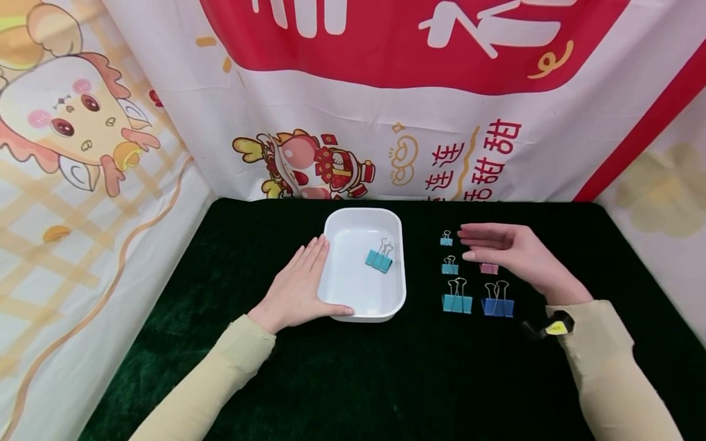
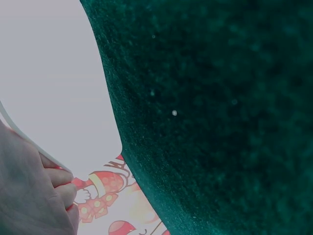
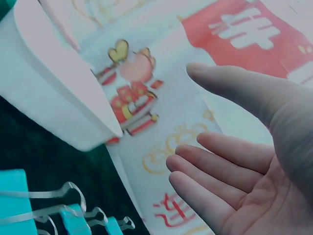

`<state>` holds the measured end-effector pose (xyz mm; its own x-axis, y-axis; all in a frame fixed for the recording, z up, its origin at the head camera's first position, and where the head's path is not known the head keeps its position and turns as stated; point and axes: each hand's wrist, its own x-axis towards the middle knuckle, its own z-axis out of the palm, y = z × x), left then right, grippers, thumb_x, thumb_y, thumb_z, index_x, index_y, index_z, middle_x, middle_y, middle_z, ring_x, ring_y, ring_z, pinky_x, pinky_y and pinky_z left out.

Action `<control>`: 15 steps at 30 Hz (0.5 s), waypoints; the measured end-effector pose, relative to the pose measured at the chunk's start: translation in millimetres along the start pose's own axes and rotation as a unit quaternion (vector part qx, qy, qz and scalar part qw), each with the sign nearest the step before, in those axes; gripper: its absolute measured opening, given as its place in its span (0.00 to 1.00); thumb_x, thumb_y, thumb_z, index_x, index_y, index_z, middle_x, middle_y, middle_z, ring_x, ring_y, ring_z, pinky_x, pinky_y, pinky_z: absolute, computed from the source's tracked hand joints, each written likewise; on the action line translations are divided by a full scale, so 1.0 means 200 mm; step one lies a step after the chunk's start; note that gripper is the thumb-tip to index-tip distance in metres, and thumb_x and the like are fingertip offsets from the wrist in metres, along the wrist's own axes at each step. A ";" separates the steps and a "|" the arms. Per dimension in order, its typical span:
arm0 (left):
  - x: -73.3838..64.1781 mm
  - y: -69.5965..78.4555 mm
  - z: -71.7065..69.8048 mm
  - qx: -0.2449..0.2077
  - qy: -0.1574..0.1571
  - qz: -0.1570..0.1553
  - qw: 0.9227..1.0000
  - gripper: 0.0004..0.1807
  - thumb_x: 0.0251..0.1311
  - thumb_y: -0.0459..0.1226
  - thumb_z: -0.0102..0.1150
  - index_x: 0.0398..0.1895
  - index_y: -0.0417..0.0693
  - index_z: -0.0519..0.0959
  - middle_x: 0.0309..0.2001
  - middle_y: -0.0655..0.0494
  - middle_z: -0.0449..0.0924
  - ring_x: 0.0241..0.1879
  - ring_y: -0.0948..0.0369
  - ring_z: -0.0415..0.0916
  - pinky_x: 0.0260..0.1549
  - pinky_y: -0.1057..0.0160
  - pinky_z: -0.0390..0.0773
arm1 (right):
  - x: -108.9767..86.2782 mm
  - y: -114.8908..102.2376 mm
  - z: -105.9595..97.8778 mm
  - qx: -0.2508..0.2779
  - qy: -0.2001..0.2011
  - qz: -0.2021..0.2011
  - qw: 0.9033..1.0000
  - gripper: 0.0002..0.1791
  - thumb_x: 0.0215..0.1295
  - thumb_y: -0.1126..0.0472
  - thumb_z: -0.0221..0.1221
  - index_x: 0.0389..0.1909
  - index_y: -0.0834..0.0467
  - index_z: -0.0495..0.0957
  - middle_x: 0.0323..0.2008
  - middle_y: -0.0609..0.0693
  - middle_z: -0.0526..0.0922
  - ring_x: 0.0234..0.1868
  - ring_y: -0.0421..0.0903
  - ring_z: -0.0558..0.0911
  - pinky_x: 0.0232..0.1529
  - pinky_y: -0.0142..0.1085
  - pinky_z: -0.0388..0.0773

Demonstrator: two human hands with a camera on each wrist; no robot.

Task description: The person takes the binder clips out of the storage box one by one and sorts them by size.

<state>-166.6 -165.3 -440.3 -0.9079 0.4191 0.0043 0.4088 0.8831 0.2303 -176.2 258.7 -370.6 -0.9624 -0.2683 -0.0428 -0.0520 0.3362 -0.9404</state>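
Observation:
My left hand (image 1: 298, 285) lies along the left side of a white plastic tray (image 1: 361, 211), fingers straight against its wall and the thumb on the near rim. Inside the tray rests a teal binder clip (image 1: 379, 260). Empty and with fingers extended, my right hand (image 1: 510, 248) hovers above the binder clips to the right of the tray. Just left of its fingertips is a small teal binder clip (image 1: 446, 241). Nearer stand a medium teal binder clip (image 1: 450, 268) and a large teal binder clip (image 1: 456, 303). The hand partly covers a pink binder clip (image 1: 489, 268).
A large blue binder clip (image 1: 498, 307) sits beside the large teal one. Dark green cloth (image 1: 353, 380) covers the table. Behind it hangs a printed white and red curtain (image 1: 408, 104). A black and yellow band (image 1: 559, 326) is on the right sleeve.

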 end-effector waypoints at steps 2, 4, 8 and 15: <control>0.00 0.00 0.00 0.003 -0.002 0.001 1.000 0.76 0.42 0.83 0.53 0.83 0.46 0.37 0.82 0.53 0.33 0.79 0.59 0.30 0.75 0.56 0.34 | 0.02 -0.01 0.04 0.000 -0.002 0.002 1.000 0.32 0.61 0.53 0.74 0.66 0.55 0.77 0.60 0.53 0.82 0.58 0.44 0.82 0.48 0.31 0.82; 0.00 0.00 0.00 0.003 -0.003 0.000 1.000 0.76 0.42 0.83 0.53 0.83 0.46 0.37 0.82 0.54 0.32 0.79 0.59 0.30 0.75 0.56 0.34 | 0.04 -0.03 0.08 -0.001 -0.006 0.007 1.000 0.33 0.60 0.51 0.74 0.66 0.53 0.78 0.60 0.52 0.82 0.59 0.45 0.82 0.47 0.31 0.82; 0.00 0.00 0.00 0.006 0.000 0.003 1.000 0.76 0.42 0.82 0.53 0.83 0.46 0.37 0.82 0.54 0.33 0.79 0.58 0.30 0.75 0.55 0.34 | 0.08 -0.05 0.15 0.002 -0.022 -0.002 1.000 0.36 0.59 0.49 0.74 0.68 0.54 0.76 0.62 0.52 0.80 0.62 0.49 0.79 0.50 0.33 0.81; 0.00 0.00 0.00 0.003 0.002 0.001 1.000 0.75 0.43 0.82 0.53 0.83 0.46 0.37 0.82 0.54 0.33 0.79 0.59 0.30 0.75 0.56 0.34 | 0.17 -0.07 0.29 0.014 -0.046 -0.016 0.999 0.38 0.57 0.52 0.76 0.67 0.57 0.76 0.62 0.54 0.80 0.61 0.49 0.80 0.57 0.38 0.79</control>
<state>-166.5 -164.9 -440.1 -0.9074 0.4202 0.0093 0.4114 0.8833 0.2247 -192.7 193.4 -379.0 -0.9318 -0.3606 -0.0421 -0.0736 0.3011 -0.9507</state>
